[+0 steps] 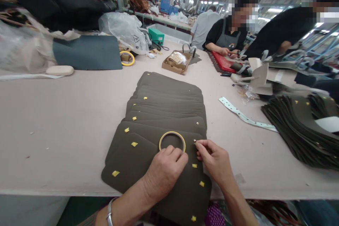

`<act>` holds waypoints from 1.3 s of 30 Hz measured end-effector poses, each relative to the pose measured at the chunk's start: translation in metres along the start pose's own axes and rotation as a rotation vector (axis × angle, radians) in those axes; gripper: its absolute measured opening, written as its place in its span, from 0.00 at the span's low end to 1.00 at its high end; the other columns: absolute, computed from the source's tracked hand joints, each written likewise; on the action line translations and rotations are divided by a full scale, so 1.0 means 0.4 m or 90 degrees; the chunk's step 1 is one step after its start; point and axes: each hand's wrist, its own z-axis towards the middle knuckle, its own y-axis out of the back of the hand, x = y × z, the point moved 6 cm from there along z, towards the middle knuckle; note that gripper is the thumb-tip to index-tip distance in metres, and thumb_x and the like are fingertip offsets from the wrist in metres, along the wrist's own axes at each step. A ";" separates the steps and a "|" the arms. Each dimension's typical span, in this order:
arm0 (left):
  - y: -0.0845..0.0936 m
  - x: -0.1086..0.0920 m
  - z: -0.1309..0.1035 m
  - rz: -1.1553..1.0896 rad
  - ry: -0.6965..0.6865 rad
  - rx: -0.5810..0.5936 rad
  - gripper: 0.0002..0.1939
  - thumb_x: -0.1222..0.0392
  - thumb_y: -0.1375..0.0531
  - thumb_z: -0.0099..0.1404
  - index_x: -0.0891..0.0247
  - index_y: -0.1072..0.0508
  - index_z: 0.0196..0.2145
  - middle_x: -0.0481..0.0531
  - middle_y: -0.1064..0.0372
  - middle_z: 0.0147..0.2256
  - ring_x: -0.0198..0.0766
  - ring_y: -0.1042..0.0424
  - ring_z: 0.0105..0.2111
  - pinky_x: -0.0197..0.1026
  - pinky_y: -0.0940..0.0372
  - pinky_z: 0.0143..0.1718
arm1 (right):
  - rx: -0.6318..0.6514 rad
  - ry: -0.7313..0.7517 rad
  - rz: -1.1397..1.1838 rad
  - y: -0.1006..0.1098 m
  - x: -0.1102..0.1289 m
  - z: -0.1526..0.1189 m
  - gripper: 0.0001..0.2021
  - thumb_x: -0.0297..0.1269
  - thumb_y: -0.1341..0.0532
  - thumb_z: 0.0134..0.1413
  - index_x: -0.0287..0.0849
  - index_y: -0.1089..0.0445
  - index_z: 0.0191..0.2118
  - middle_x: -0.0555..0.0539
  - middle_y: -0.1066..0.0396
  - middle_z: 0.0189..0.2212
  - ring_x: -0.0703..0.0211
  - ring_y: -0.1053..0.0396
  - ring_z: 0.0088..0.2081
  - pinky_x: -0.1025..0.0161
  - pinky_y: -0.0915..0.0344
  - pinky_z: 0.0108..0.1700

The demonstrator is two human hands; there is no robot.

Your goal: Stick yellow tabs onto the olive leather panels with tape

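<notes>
Overlapping dark olive panels (156,180) lie fanned out on the table in front of me, with small yellow tape pieces (134,144) stuck on them. My left hand (171,164) is closed on a roll of yellow tape (172,132), its ring standing above the panels. At the right edge of a panel, the thumb and index finger of my right hand (212,155) pinch at a small shiny metal stud (195,141). Another stud (197,123) sits on the panel just beyond. Whether the stud at my right fingertips is fixed to the panel, I cannot tell.
A thick stack of olive pieces (299,130) lies at the right, beside a pale perforated strip (246,118). Farther back stand a cardboard box (172,67) of gold-coloured parts and another tape roll (127,64). A co-worker (227,31) handles a red item across the table.
</notes>
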 end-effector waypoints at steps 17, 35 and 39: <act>0.005 0.002 0.007 -0.018 0.014 0.011 0.06 0.64 0.49 0.69 0.62 0.34 0.35 0.49 0.37 0.31 0.41 0.37 0.32 0.43 0.37 0.31 | -0.063 0.028 -0.072 0.000 0.018 0.025 0.16 0.44 0.43 0.59 0.40 0.35 0.47 0.49 0.26 0.26 0.58 0.28 0.22 0.64 0.31 0.24; 0.016 0.007 0.023 0.054 0.012 -0.075 0.06 0.66 0.50 0.69 0.62 0.34 0.35 0.49 0.39 0.28 0.42 0.40 0.28 0.44 0.43 0.29 | -0.007 0.275 -0.376 -0.016 0.085 0.011 0.08 0.34 0.46 0.62 0.43 0.29 0.35 0.47 0.30 0.31 0.57 0.29 0.34 0.62 0.35 0.39; 0.036 0.018 0.025 0.027 0.016 -0.136 0.06 0.65 0.49 0.70 0.62 0.33 0.36 0.49 0.38 0.27 0.39 0.38 0.27 0.41 0.42 0.28 | 0.080 0.218 -0.368 -0.013 0.071 -0.039 0.06 0.33 0.44 0.60 0.44 0.29 0.35 0.48 0.29 0.31 0.56 0.29 0.33 0.61 0.34 0.37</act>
